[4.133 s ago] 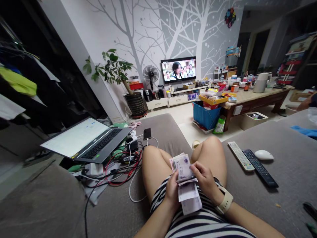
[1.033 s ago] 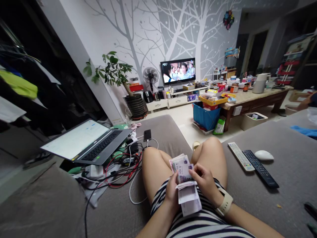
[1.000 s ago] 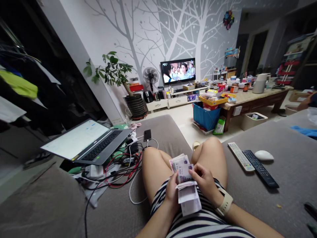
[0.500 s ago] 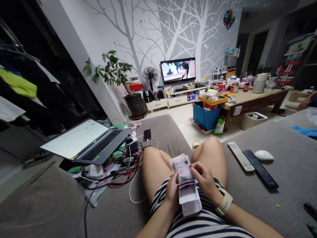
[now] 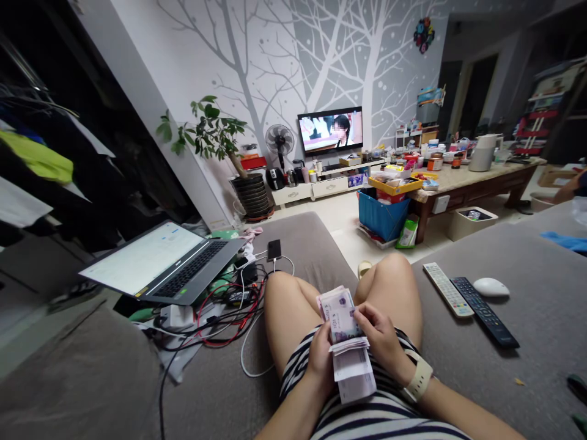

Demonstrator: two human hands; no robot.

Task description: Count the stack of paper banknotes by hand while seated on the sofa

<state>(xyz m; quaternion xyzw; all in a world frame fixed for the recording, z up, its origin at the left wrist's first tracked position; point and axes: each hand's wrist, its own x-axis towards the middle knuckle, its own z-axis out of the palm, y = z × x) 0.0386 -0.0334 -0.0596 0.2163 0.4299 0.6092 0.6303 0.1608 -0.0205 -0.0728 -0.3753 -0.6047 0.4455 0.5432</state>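
Observation:
Over my lap, a stack of banknotes point(image 5: 340, 315) is held between my two hands. My left hand point(image 5: 321, 354) is closed around the stack's left side, thumb lying along its edge. At the right edge, the thumb and fingers of my right hand point(image 5: 376, 333) pinch a purplish note on top. Several notes point(image 5: 354, 370) are folded down toward me, their pale ends hanging below the hands over the striped clothing point(image 5: 367, 418). A pinkish note edge shows behind the upper left of the stack. A pale watch strap point(image 5: 418, 377) circles my right wrist.
To the left, an open laptop point(image 5: 192, 275) rests on tangled cables point(image 5: 224, 318) beside a phone point(image 5: 274, 249). A white remote point(image 5: 447, 290), a black remote point(image 5: 485, 313) and a white mouse point(image 5: 491, 287) lie on the sofa at right. Beyond stand a cluttered table point(image 5: 486, 180) and a blue bin point(image 5: 381, 214).
The folded-down notes at the lower part of the stack show a slightly thicker fold. Both hands stay nearly in place, and the whole view has shifted a little.

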